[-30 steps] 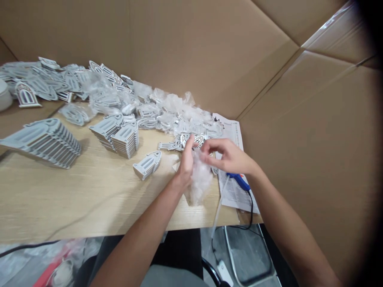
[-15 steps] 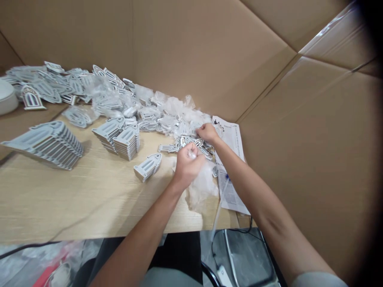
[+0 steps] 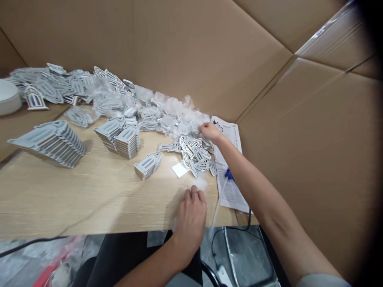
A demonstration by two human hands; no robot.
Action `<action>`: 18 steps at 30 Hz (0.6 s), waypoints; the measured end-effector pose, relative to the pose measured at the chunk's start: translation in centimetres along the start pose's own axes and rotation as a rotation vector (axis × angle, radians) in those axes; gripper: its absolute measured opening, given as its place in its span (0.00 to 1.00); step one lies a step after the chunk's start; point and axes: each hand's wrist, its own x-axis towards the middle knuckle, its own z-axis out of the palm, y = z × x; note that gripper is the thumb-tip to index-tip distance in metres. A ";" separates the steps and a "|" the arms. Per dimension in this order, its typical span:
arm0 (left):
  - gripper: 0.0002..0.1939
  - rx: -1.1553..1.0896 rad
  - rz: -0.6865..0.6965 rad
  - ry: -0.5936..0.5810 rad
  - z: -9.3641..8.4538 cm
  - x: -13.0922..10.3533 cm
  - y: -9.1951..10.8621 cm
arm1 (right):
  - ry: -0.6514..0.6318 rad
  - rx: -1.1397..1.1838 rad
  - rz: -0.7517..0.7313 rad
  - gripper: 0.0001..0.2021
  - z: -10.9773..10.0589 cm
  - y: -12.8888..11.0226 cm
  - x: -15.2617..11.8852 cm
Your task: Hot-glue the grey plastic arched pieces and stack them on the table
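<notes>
My left hand [image 3: 191,213] is at the table's front edge, fingers curled down around a clear plastic bag [image 3: 201,183]; most of the bag is hidden under the hand. Just beyond lies a loose pile of small grey arch-shaped window pieces [image 3: 197,153], with a white card [image 3: 180,170] beside it. My right hand [image 3: 210,131] reaches to the back of that pile, fingers pinched together against the heap of bagged pieces [image 3: 176,117]. Whatever its fingertips grip is too hidden to name.
Left of the loose pile stand a short stack [image 3: 148,164], two taller stacks [image 3: 127,139] and a slanted row [image 3: 56,141] of window pieces. More pieces [image 3: 44,83] heap along the cardboard wall [image 3: 185,52]. Newspaper [image 3: 231,191] lies at the right, a white round object [image 3: 8,97] far left.
My left hand has drawn back toward the table edge with the plastic bag, uncovering the loose pieces and the white card. My right hand has barely moved.
</notes>
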 end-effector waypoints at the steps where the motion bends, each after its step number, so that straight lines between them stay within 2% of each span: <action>1: 0.23 -0.035 0.023 0.024 0.2 -0.1 -0.5 | 0.035 0.020 -0.036 0.20 -0.6 0.2 -0.3; 5: 0.21 -0.370 0.113 0.207 0.9 -0.3 -2.1 | 0.178 0.097 -0.205 0.08 -3.7 1.3 -1.7; 7: 0.20 -0.515 0.098 0.258 1.0 -0.1 -2.6 | 0.199 0.146 -0.271 0.11 -4.7 2.0 -2.7; 9: 0.17 -0.588 0.057 0.279 0.6 0.4 -2.9 | 0.168 0.207 -0.313 0.16 -5.0 2.7 -3.6; 15: 0.05 -0.754 -0.039 0.356 -3.1 2.5 -3.4 | -0.005 0.393 -0.379 0.26 -3.5 4.4 -6.3; 16: 0.04 -0.788 -0.053 0.353 -3.8 3.0 -3.4 | -0.016 0.403 -0.392 0.27 -3.4 4.5 -6.8; 18: 0.11 -0.849 -0.081 0.364 -5.0 4.1 -3.1 | -0.012 0.400 -0.430 0.29 -3.3 4.6 -7.9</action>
